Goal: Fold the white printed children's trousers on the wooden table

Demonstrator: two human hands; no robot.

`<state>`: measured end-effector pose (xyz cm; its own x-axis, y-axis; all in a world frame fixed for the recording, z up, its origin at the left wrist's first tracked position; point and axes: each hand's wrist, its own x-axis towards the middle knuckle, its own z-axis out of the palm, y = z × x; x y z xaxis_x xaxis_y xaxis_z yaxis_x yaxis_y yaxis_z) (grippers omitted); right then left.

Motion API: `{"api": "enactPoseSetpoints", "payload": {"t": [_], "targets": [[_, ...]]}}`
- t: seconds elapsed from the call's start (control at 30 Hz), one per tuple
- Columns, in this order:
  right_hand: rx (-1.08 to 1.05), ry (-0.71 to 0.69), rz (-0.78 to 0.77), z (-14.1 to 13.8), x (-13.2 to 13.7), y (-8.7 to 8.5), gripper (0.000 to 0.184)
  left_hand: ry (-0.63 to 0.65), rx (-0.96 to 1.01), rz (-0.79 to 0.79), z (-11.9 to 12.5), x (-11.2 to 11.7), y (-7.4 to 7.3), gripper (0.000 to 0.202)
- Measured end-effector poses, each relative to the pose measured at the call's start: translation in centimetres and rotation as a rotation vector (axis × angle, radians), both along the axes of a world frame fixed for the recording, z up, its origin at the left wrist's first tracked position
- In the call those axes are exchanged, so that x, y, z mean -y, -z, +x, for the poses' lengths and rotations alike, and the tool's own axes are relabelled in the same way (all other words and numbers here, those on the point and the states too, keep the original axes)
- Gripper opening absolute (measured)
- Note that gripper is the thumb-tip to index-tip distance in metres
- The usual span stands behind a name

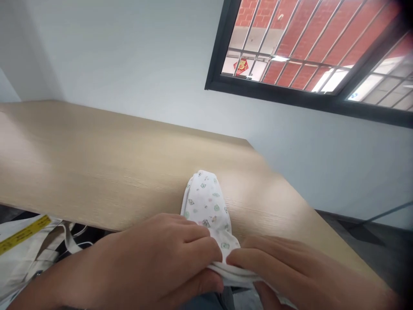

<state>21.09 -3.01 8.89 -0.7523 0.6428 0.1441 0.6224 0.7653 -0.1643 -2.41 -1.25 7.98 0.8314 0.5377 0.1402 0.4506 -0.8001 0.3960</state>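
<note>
A folded piece of white cloth [206, 202] with small green and brown animal-like prints lies on the wooden table, its narrow rounded end pointing away from me. The near edge is gathered or folded over and reaches past the table's front. My left hand [161, 262] pinches this edge from the left, thumb below and fingers above. From the right, my right hand [284, 271] grips the same edge, its fingers on top and the thumb partly hidden under the cloth. The two hands' fingertips are close together. Whether the cloth is a garment, I cannot tell.
The pale wooden table [97, 155] stretches left and has an angled right edge. Behind it rises a white wall [135, 56] with a barred window [290, 51]. At lower left, below the table edge, are a white bag with straps [26, 254] and a yellow strip [24, 234].
</note>
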Motion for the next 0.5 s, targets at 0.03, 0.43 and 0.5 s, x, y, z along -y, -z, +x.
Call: {"api": "enactPoseSetpoints", "payload": {"t": [0.03, 0.43, 0.5], "targets": [[-0.013, -0.005, -0.011, -0.1, -0.2, -0.2, 0.03, -0.024, 0.011, 0.011, 0.0, -0.2, -0.1, 0.021], [-0.214, 0.232, -0.192, 0.6, -18.9, 3.6, 0.028, -0.401, 0.103, -0.153, 4.0, -19.2, 3.8, 0.024], [-0.2, 0.283, -0.201, 0.6, -21.2, 6.5, 0.025, -0.417, 0.081, -0.185, 4.1, -21.5, 6.3, 0.021]]}}
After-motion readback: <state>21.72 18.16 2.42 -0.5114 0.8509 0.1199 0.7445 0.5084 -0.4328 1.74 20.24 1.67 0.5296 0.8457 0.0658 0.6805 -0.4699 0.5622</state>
